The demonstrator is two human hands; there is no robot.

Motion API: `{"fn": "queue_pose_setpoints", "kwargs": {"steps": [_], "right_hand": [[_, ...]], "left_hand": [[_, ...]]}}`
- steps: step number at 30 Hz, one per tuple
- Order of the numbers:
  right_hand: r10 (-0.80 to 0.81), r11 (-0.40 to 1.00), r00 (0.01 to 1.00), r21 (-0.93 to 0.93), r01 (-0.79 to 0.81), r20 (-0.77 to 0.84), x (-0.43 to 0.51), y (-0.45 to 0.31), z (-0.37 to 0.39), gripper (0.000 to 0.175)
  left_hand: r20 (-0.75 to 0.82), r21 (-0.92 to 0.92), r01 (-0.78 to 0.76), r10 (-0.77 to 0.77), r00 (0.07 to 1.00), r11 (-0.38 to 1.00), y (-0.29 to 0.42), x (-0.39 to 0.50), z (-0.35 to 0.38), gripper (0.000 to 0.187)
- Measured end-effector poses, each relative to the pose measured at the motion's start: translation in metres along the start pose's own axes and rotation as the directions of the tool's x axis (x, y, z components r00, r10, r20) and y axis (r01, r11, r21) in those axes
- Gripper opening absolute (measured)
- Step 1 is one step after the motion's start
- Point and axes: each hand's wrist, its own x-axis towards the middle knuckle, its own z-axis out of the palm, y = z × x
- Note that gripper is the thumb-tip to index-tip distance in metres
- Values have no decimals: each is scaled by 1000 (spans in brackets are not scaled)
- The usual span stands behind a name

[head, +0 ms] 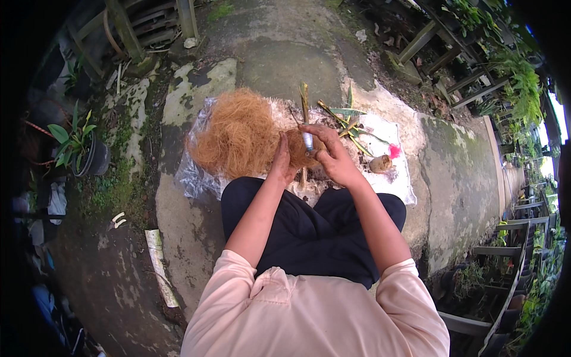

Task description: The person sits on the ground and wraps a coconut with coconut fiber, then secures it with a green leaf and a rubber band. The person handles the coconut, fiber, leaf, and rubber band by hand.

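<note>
A bundle of brown coconut fibre [295, 145] is wrapped around the middle of an upright plant stem [304, 99]. My left hand [282, 157] cups the bundle's left side, its fingers straight and pointing away from me. In my right hand [331, 149], between fingers and thumb, is a spool of white and blue thread [307, 139], held against the bundle's front. The pale lower end of the stem shows below it. To the left of my hands lies a big loose heap of coconut fibre [238, 134].
A white woven sack [401, 187] and clear plastic sheet [189, 174] lie beneath. On the sack's right are cut yellow-edged leaves [352, 127] and a short pale brown cylinder [380, 163]. A potted plant [96, 154] and a pale tube-like piece [160, 267] stand or lie leftward.
</note>
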Motion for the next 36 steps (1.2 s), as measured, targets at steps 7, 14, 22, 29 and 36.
{"fn": "queue_pose_setpoints", "kwargs": {"steps": [7, 14, 22, 29, 36], "right_hand": [[97, 926, 993, -359, -112, -60, 1, 20, 22, 60], [189, 930, 982, -315, -189, -30, -1, 28, 13, 66], [143, 902, 989, -407, -146, -38, -2, 32, 2, 63], [78, 905, 988, -406, -125, -130, -5, 34, 4, 49], [89, 858, 988, -494, -140, -125, -6, 37, 6, 47]], "left_hand": [[64, 77, 6, -11, 998, 997, 3, -7, 5, 89], [200, 141, -31, 3, 980, 990, 3, -5, 0, 80], [75, 244, -27, 9, 997, 969, -9, 3, -3, 72], [28, 293, -25, 17, 999, 956, -12, 7, 1, 59], [-16, 351, -18, 26, 1000, 936, -20, 17, -16, 56]]}}
